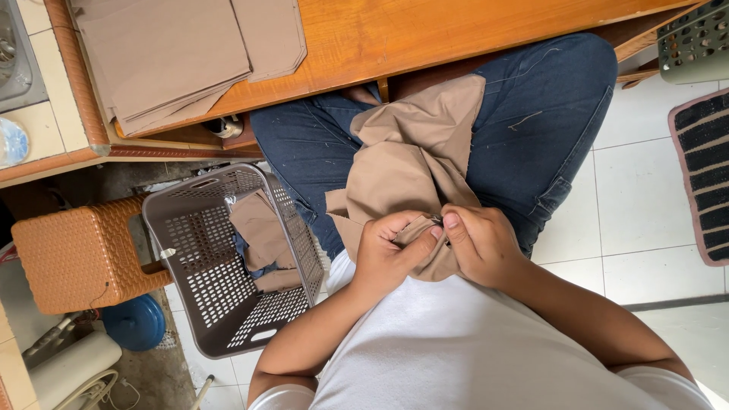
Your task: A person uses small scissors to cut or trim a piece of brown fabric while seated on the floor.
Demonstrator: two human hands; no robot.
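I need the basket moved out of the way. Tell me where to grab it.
Take the grey basket by the slot handle in its near rim, coming from above. It sits tilted on the floor beside the left hand, and that handle is bare, while cloth pieces fill the inside.

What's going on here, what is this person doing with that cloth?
A seated person holds a piece of tan fabric in their lap. The left hand and right hand pinch it together at one spot near its edge; a small dark item shows between the fingers, too small to identify. More tan pieces lie stacked on the wooden table, and a grey plastic basket on the floor holds some cloth.
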